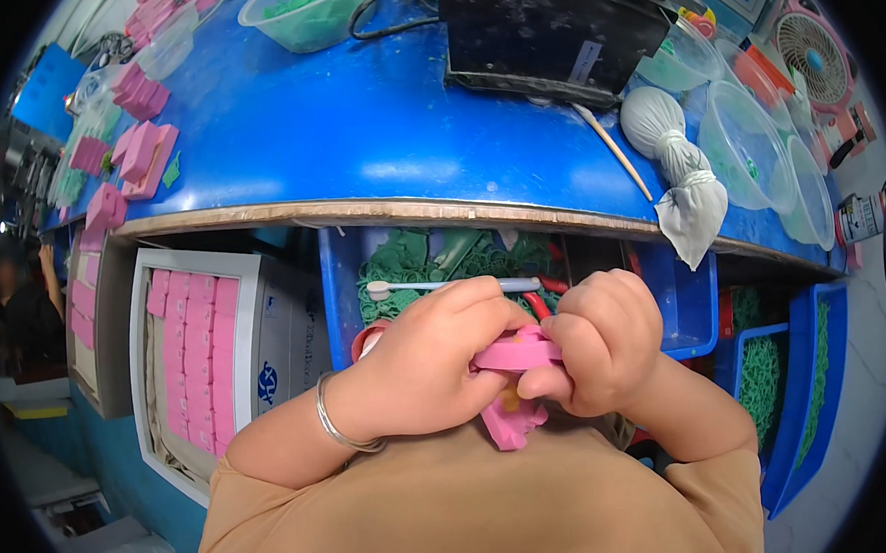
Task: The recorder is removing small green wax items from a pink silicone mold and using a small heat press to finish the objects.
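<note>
A pink rubber mould is pinched between my two hands, close to my body. My left hand grips its left side, and my right hand has its fingers curled over the right. The mould appears parted, with its lower flap hanging down and a bit of yellow showing between the layers. Just beyond my hands is an open blue drawer holding green wax-like scraps. Across these lie a toothbrush and a red-handled tool, partly hidden by my hands.
A blue table spans the far side, bearing pink mould blocks, a black machine, a stick, a tied white cloth pouch and clear bowls. A box of pink blocks stands left; blue trays stand right.
</note>
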The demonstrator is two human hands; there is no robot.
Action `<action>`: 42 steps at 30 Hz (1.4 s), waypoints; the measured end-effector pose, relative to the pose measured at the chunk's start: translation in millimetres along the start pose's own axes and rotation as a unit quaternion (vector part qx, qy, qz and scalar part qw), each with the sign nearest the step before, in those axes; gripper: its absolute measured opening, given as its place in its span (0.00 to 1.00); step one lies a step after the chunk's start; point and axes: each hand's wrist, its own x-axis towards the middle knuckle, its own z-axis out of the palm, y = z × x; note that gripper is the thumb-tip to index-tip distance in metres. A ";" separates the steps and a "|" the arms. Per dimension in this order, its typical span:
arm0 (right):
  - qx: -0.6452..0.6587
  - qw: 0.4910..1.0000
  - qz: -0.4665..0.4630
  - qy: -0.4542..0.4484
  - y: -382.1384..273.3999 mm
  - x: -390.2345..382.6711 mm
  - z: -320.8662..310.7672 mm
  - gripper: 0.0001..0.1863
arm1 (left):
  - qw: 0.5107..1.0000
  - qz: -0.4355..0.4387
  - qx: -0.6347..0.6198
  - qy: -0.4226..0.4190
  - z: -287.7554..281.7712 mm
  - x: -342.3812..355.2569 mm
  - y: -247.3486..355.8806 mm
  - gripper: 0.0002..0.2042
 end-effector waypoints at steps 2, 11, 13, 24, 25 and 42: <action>0.075 0.996 0.038 0.022 2.3 1.2 6.4 0.20 | 0.999 -0.016 -0.013 -0.037 -4.1 0.6 -3.8 0.13; 0.590 0.680 0.432 -0.042 14.5 8.6 5.5 0.11 | 0.925 -0.180 -0.335 -0.005 11.4 -0.6 -17.3 0.11; 0.581 0.697 0.421 0.016 10.5 7.1 6.5 0.10 | 0.859 -0.262 -0.437 0.054 10.5 3.2 -14.4 0.13; 0.361 0.879 0.308 0.056 9.0 -12.7 22.4 0.11 | 0.951 -0.100 -0.257 0.137 20.0 -0.6 -20.0 0.12; 0.335 0.884 0.321 0.066 8.4 -14.7 23.6 0.12 | 0.951 -0.101 -0.257 0.138 20.8 0.3 -22.5 0.12; 0.552 0.695 0.437 -0.147 -5.4 -10.0 9.1 0.14 | 0.900 -0.199 -0.375 0.095 1.8 8.6 -14.4 0.11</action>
